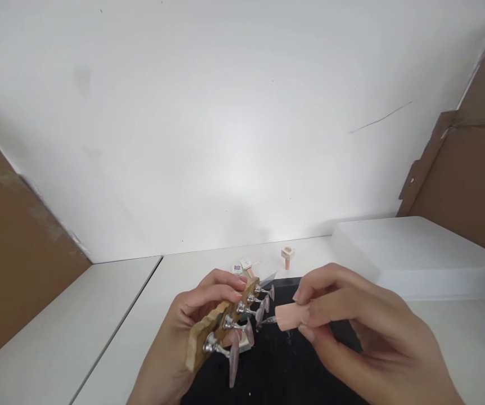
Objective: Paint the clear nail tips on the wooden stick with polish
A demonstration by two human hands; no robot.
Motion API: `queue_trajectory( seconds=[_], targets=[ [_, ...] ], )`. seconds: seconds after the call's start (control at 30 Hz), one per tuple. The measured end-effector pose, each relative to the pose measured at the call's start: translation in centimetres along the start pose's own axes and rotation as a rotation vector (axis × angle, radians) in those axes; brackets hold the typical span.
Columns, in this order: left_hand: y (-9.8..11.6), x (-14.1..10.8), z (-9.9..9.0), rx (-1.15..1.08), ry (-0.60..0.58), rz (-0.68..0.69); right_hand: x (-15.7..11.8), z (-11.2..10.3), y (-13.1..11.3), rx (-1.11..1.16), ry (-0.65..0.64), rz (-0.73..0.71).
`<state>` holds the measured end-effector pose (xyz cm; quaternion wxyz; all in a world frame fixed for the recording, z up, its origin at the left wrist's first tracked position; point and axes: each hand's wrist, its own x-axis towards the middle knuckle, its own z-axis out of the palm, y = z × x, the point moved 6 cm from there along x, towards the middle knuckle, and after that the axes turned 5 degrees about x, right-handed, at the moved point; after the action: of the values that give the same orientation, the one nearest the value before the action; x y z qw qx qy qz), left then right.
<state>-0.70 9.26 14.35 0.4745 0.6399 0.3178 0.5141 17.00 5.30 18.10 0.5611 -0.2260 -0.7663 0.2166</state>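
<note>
My left hand (208, 298) is closed around a wooden nail display stand (200, 337), tilted over the black mat. Several small metal holders (228, 322) stick out from it, each bearing a translucent pinkish nail tip (234, 360). In my right hand (352, 320), thumb and fingers pinch the peach cap of a nail polish brush (289, 316). The bristle end points left, close to one of the middle nail tips; whether it touches I cannot tell. Behind the stand, low down, a whitish square bottle (244, 344) is partly hidden.
The black mat (293, 360) lies on the white table. Further back are a small square bottle with a peach cap (288, 254) and another white-and-peach bottle (246, 264). A white box (419, 247) stands at the right. Cardboard panels (465, 169) flank both sides before a white wall.
</note>
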Motion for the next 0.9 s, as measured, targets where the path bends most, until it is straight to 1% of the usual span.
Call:
queue_trajectory(
  seconds=[0.07,0.2,0.33,0.4,0.53,0.6,0.7,0.8,0.9],
  targets=[
    [0.2,-0.1,0.1,0.002,-0.005,0.02,0.0,-0.1,0.1,-0.007,0.02,0.005],
    [0.2,-0.7,-0.2,-0.001,-0.031,0.099,-0.6,-0.5,0.5,-0.034,0.134,0.007],
    [-0.2,-0.7,-0.5,0.019,-0.037,0.116,-1.0,-1.0,0.5,-0.029,0.2,-0.004],
    [-0.3,-0.3,-0.4,0.026,-0.034,0.12,-0.9,-1.0,0.4,-0.014,0.164,-0.004],
    [-0.3,0.2,-0.3,0.046,-0.035,0.155,-0.4,-0.5,0.3,0.005,0.001,0.002],
    [-0.2,0.1,-0.2,0.072,-0.047,0.192,-0.3,-0.3,0.3,-0.002,-0.025,0.004],
    [-0.3,-0.3,-0.2,0.12,-0.062,0.232,-0.4,-0.5,0.4,-0.047,0.03,0.012],
    [-0.4,-0.6,-0.4,0.141,-0.056,0.222,-0.9,-0.7,0.7,-0.095,0.123,0.031],
    [-0.5,-0.6,-0.5,0.142,-0.042,0.212,-1.1,-0.9,0.8,-0.072,0.164,0.03]
  ],
)
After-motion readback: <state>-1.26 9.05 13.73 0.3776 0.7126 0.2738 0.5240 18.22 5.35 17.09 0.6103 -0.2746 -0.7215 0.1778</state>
